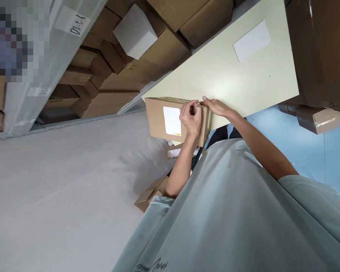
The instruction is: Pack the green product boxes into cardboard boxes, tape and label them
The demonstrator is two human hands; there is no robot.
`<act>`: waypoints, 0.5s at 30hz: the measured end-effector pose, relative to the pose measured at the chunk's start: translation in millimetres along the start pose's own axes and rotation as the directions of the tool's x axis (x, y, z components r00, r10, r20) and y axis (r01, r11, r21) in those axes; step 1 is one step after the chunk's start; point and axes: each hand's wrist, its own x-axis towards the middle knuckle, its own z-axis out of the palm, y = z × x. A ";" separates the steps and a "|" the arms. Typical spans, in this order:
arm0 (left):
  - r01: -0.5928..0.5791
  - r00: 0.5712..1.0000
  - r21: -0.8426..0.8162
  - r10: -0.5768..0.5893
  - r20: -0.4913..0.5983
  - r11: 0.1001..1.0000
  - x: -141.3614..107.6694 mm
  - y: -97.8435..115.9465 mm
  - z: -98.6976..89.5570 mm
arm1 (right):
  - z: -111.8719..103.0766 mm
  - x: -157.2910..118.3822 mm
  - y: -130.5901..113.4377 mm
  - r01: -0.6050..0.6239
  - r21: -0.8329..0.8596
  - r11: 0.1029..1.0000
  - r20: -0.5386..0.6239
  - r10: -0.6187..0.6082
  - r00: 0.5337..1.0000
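A brown cardboard stack (157, 117) of several flat layers stands at the near left corner of the cream table, its broad face toward me. On that face is a white label (172, 120) with a small yellow mark at its lower corner. My left hand (191, 119) rests against the face, right of the label, with fingers and thumb curled into a pinch near the upper edge. Whatever lies between those fingertips is too small to make out. At the upper right corner of the stack, my right hand (217, 107) grips the edge, its thumb on top and most fingers hidden.
A white card (252, 40) lies on the cream table (215, 75). Shelves with brown boxes (116, 102) and a white box (135, 32) line the far left. Large cartons (320, 49) stand at the right. Below the table's left end, a small box (150, 194) sits low.
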 end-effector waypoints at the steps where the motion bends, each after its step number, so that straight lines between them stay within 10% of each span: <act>1: -0.010 1.000 -0.004 0.010 0.001 1.000 0.2 0.4 -0.2 | -2.4 3.0 -4.1 -0.030 -0.019 0.999 0.020 0.030 0.999; 15: -0.011 0.999 -0.056 0.014 0.042 0.998 5.1 11.7 8.0 | 12.9 -15.0 -13.6 -0.061 0.009 0.998 -0.224 0.062 0.973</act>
